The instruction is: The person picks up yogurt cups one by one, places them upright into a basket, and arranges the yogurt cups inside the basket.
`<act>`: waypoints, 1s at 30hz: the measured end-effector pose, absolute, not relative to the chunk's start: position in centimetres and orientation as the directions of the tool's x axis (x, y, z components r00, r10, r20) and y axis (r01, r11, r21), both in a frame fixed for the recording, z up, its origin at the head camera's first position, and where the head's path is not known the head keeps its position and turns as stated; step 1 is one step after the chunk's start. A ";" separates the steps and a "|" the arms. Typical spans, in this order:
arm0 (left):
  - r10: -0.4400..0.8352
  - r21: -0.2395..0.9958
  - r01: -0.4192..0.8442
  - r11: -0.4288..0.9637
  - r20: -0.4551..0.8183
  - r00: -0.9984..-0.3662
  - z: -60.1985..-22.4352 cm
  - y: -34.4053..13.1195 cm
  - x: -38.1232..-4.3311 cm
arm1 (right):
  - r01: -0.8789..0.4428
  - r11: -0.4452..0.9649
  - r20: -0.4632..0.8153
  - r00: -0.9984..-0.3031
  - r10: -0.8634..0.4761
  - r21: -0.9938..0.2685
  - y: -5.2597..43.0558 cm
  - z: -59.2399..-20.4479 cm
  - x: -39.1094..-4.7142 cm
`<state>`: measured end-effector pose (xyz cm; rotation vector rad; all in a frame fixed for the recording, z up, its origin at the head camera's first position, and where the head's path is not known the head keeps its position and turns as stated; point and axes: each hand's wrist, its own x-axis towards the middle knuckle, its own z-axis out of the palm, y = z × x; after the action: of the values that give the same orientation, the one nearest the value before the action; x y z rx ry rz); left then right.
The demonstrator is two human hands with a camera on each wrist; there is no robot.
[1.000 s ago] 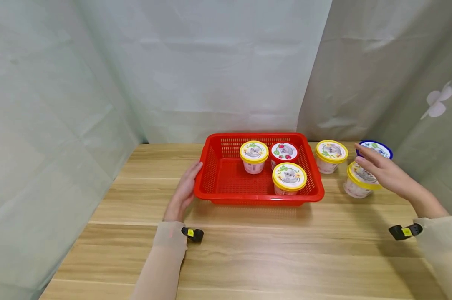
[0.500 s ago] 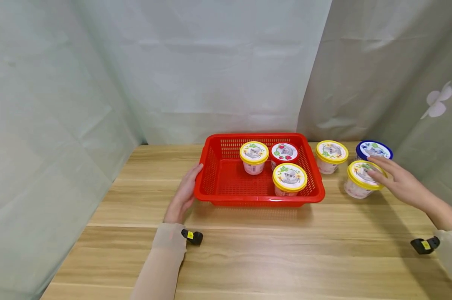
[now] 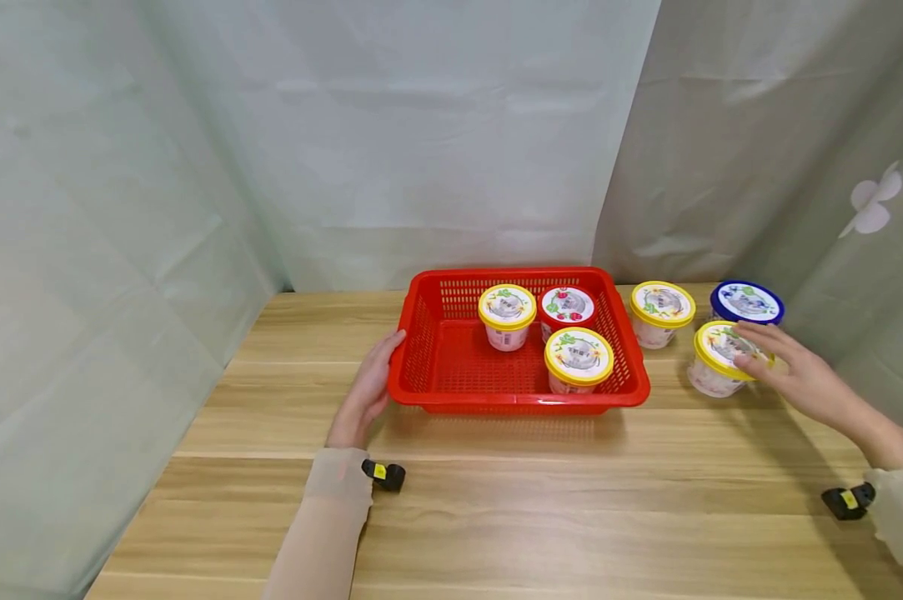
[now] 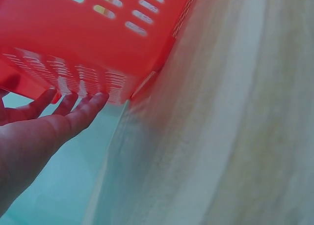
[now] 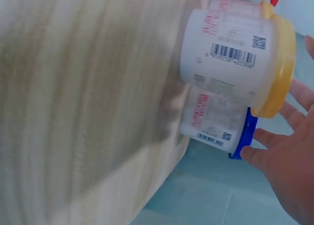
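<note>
A red plastic basket (image 3: 459, 395) with slotted walls stands on the wooden table. My left hand (image 3: 368, 379) lies along its left side; in the left wrist view the fingers (image 4: 88, 107) are nearly straight, tips at the slotted wall. My right hand (image 3: 804, 375) hovers over the near yellow-lidded tub (image 3: 715, 379), its fingers spread and overlapping the lid. In the right wrist view this tub (image 5: 225, 58) stands upright, barcode showing. Just behind it is a blue-lidded tub (image 3: 747, 302), and a second yellow-lidded tub (image 3: 663, 308) stands nearer the basket.
Inside the basket, two yellow-lidded tubs, one at the back (image 3: 507, 312) and one in front (image 3: 579, 358), stand with a red-lidded tub (image 3: 567, 307) in the right half. A pale curtain (image 3: 451, 150) hangs behind the wooden table (image 3: 496, 517).
My right hand has moved back and down from in front of the blue lid to the near yellow-lidded tub. The left hand and the tubs stay where they were.
</note>
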<state>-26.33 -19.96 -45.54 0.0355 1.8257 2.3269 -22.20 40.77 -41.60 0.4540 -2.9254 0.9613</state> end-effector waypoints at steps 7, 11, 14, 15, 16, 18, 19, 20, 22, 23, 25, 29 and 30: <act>0.162 0.971 -0.130 -0.200 -0.098 -0.982 -45.5 -20.1 -26.2 | -0.310 0.735 0.165 -0.950 -0.265 -0.603 40.7 -42.6 -22.1; 0.170 0.970 -0.128 -0.205 -0.094 -0.981 -45.5 -20.1 -26.1 | -0.343 0.709 0.214 -0.939 -0.269 -0.616 40.6 -43.1 -22.1; 0.173 0.969 -0.125 -0.215 -0.088 -0.981 -45.5 -20.1 -26.1 | -0.356 0.693 0.239 -0.935 -0.263 -0.627 40.6 -43.5 -22.1; 0.173 0.968 -0.126 -0.218 -0.089 -0.981 -45.4 -20.0 -26.1 | -0.353 0.691 0.241 -0.936 -0.258 -0.631 40.6 -43.6 -22.1; 0.173 0.967 -0.125 -0.220 -0.088 -0.981 -45.5 -20.0 -26.2 | -0.349 0.688 0.241 -0.937 -0.253 -0.636 40.6 -43.6 -22.2; 0.169 0.967 -0.129 -0.221 -0.092 -0.981 -45.5 -20.0 -26.2 | -0.338 0.684 0.236 -0.941 -0.242 -0.646 40.5 -43.7 -22.2; 0.168 0.967 -0.130 -0.219 -0.094 -0.981 -45.5 -20.0 -26.2 | -0.329 0.685 0.230 -0.944 -0.235 -0.650 40.5 -43.8 -22.2; 0.168 0.968 -0.131 -0.214 -0.095 -0.981 -45.5 -20.0 -26.2 | -0.319 0.686 0.224 -0.948 -0.227 -0.654 40.5 -43.8 -22.2; 0.164 0.968 -0.133 -0.213 -0.099 -0.982 -45.5 -19.9 -26.1 | -0.292 0.688 0.206 -0.956 -0.207 -0.665 40.5 -43.8 -22.2; 0.163 0.968 -0.135 -0.212 -0.101 -0.981 -45.5 -19.9 -26.1 | -0.274 0.688 0.193 -0.962 -0.195 -0.672 40.5 -43.8 -22.3; 0.163 0.968 -0.135 -0.213 -0.101 -0.981 -45.5 -20.0 -26.1 | -0.240 0.685 0.168 -0.971 -0.172 -0.688 40.5 -43.8 -22.3; 0.174 0.970 -0.131 -0.206 -0.096 -0.980 -45.6 -20.1 -26.2 | -0.219 0.678 0.158 -0.976 -0.151 -0.702 40.4 -43.8 -22.3; 0.178 0.971 -0.130 -0.202 -0.094 -0.980 -45.6 -20.1 -26.2 | -0.225 0.679 0.167 -0.974 -0.150 -0.699 40.4 -43.8 -22.3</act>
<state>-26.20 -20.11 -45.57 0.0566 1.8449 2.2921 -22.33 40.41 -43.79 0.3123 -2.7899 1.1801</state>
